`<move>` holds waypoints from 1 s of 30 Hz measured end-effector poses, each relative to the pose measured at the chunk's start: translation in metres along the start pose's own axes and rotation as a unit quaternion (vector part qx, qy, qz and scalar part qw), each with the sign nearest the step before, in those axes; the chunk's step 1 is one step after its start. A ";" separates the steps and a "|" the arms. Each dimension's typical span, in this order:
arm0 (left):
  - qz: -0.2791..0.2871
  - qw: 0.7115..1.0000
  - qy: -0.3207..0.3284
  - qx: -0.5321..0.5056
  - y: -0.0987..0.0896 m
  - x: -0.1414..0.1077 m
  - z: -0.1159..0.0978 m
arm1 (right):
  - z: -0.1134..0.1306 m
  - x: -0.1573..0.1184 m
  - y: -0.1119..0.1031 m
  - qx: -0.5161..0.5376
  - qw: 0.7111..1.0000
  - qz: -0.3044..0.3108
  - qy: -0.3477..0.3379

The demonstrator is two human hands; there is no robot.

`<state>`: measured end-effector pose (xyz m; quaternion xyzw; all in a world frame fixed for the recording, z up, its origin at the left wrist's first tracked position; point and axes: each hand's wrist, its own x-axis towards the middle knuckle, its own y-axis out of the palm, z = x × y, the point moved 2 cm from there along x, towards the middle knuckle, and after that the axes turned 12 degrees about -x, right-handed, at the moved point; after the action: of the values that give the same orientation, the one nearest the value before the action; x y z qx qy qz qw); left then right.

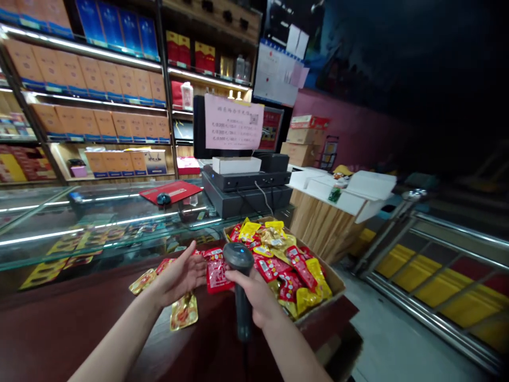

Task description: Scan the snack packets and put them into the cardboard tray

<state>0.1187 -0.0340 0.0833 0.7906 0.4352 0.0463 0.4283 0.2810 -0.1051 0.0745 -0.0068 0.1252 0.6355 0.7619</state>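
Note:
My right hand is wrapped round a dark grey barcode scanner, held upright with a small blue light on its head. Just left of the scanner is a red snack packet with pale print. My left hand is open, thumb raised and fingers stretched toward the packet's left edge; whether they touch it I cannot tell. Below that hand a gold snack packet lies on the dark red counter. Another gold packet lies farther left, partly behind my wrist.
A cardboard box full of red and yellow packets stands right of the scanner. Behind are a glass display counter, a mouse on a red mat, and a monitor with a pink paper sign. A metal railing runs along the right.

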 end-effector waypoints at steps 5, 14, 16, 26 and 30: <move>0.084 0.995 -0.061 0.002 0.063 0.032 -0.011 | 0.043 0.003 -0.042 0.010 0.999 -0.026 -0.037; 0.103 0.990 -0.085 0.051 0.168 0.101 0.017 | 0.103 -0.001 -0.129 0.029 0.996 -0.037 -0.071; 0.091 0.990 -0.079 0.071 0.173 0.115 0.023 | 0.105 0.004 -0.144 0.026 0.996 -0.049 -0.067; -0.052 0.989 0.002 0.139 0.143 0.118 0.011 | 0.089 0.014 -0.154 0.045 0.996 -0.055 -0.059; -0.054 0.992 0.007 0.118 0.117 0.095 -0.001 | 0.089 0.009 -0.128 0.048 0.994 -0.022 -0.093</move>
<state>0.2523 0.0062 0.1396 0.8105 0.4826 -0.0230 0.3311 0.4226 -0.1065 0.1396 0.0859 0.0839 0.6096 0.7835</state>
